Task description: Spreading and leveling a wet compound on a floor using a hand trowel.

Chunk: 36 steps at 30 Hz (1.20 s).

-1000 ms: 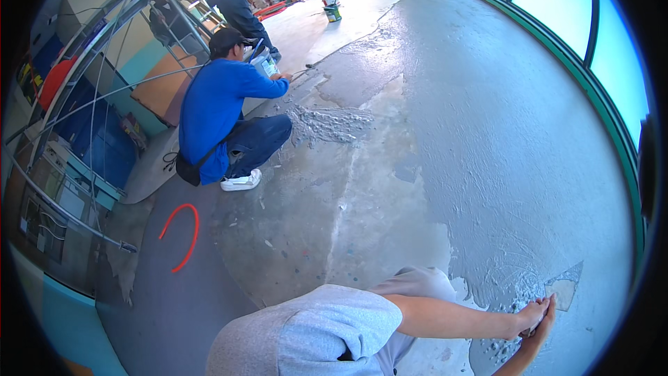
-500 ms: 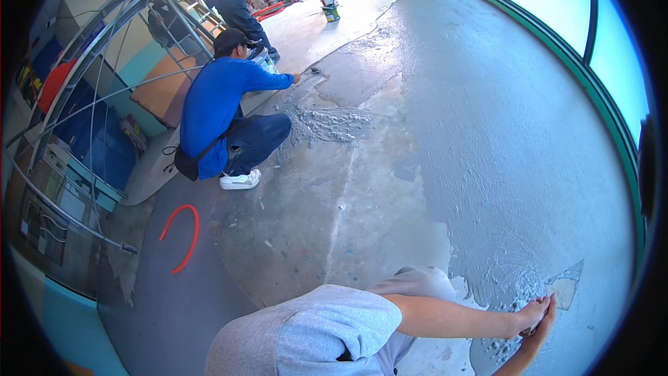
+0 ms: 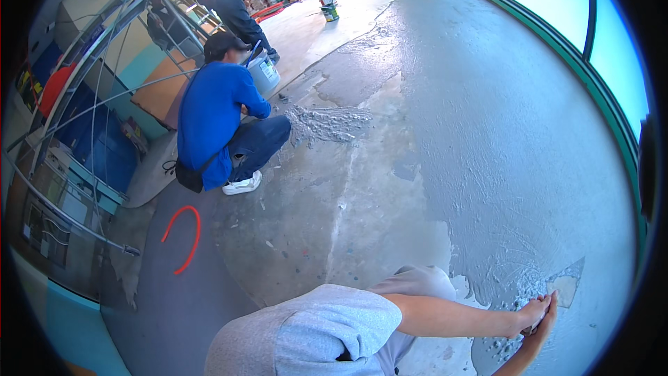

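At the lower right, my left hand (image 3: 530,313) and my right hand (image 3: 543,327) are together, closed on the handle of a trowel; the handle is mostly hidden by fingers. Its broad blade (image 3: 567,285) lies on wet grey compound (image 3: 473,167), beside thick lumps of it (image 3: 506,348). My grey-clad leg (image 3: 313,320) is bent beneath my left arm. Left of the wet coat is bare, stained concrete (image 3: 376,209).
A co-worker in blue (image 3: 219,118) squats ahead-left by a white bucket (image 3: 264,73) and spread compound (image 3: 327,122). Another person (image 3: 240,10) stands behind, near metal scaffolding (image 3: 76,104). A red hose (image 3: 197,233) lies left; green-framed windows (image 3: 543,7) line the right.
The co-worker in blue has pulled their arm back and down toward their knees, showing more of the white bucket. My hands and trowel have barely moved.
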Each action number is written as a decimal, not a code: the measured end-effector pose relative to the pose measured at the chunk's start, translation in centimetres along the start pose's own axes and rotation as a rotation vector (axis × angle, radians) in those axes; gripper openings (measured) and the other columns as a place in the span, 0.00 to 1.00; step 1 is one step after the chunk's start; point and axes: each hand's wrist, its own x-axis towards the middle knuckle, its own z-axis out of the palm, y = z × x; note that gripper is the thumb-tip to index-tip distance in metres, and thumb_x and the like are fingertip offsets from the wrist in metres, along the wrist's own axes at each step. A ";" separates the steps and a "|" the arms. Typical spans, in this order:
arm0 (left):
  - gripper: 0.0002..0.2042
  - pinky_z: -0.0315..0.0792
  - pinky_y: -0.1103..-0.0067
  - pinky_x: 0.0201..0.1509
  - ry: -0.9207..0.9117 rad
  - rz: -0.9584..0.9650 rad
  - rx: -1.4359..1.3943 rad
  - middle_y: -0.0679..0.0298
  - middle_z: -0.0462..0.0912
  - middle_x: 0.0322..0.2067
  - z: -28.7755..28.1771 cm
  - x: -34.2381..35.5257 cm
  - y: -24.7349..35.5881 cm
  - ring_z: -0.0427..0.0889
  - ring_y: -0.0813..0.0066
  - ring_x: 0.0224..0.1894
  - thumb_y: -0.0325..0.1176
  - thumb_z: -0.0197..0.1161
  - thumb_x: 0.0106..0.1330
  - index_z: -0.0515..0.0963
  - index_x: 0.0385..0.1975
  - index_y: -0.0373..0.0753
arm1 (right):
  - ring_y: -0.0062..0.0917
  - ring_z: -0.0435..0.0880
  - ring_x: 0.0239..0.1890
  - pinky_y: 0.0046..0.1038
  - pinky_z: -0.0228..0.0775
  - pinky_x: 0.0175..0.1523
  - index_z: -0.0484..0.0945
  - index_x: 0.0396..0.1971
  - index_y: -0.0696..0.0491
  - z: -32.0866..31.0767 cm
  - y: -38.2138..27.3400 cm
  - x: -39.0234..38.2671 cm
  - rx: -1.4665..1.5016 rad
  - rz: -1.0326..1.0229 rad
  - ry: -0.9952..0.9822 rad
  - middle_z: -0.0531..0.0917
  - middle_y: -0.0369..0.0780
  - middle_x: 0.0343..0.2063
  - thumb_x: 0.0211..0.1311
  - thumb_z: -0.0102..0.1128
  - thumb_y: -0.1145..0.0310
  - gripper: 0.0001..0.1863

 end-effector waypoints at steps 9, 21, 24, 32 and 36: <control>0.23 0.60 0.71 0.56 0.013 0.003 0.035 0.66 0.68 0.50 0.8 -0.8 0.4 0.67 0.73 0.54 0.54 0.33 0.68 0.61 0.56 0.50 | 0.20 0.72 0.21 0.22 0.65 0.26 0.71 0.22 0.49 -1.5 0.2 1.5 0.061 0.007 -0.052 0.74 0.33 0.18 0.58 0.56 0.52 0.16; 0.23 0.59 0.69 0.57 -0.046 0.025 0.042 0.65 0.67 0.51 0.7 -0.2 -0.4 0.65 0.73 0.55 0.54 0.33 0.68 0.61 0.55 0.49 | 0.25 0.75 0.25 0.25 0.66 0.24 0.72 0.32 0.53 -3.4 -0.2 1.7 -0.212 -0.010 -0.149 0.75 0.37 0.25 0.59 0.46 0.45 0.23; 0.23 0.58 0.68 0.57 0.011 -0.005 0.037 0.65 0.66 0.52 0.4 -1.1 0.4 0.64 0.72 0.56 0.54 0.33 0.68 0.61 0.55 0.48 | 0.26 0.75 0.26 0.26 0.67 0.24 0.72 0.32 0.53 -4.3 2.3 4.5 -0.083 -0.072 0.019 0.75 0.37 0.25 0.59 0.46 0.46 0.22; 0.23 0.58 0.67 0.57 0.005 -0.015 0.007 0.64 0.67 0.52 0.6 -0.2 -0.3 0.65 0.71 0.55 0.54 0.34 0.68 0.61 0.55 0.48 | 0.26 0.75 0.27 0.28 0.68 0.25 0.72 0.32 0.52 -3.9 -0.6 2.5 -0.176 0.091 -0.262 0.75 0.38 0.25 0.59 0.46 0.46 0.22; 0.23 0.59 0.67 0.55 0.019 -0.013 -0.005 0.64 0.68 0.50 0.5 -0.1 -0.4 0.66 0.71 0.55 0.54 0.34 0.68 0.63 0.54 0.48 | 0.22 0.74 0.24 0.24 0.67 0.26 0.72 0.29 0.53 -2.2 -0.1 1.2 -0.080 0.038 -0.099 0.74 0.36 0.22 0.59 0.51 0.50 0.19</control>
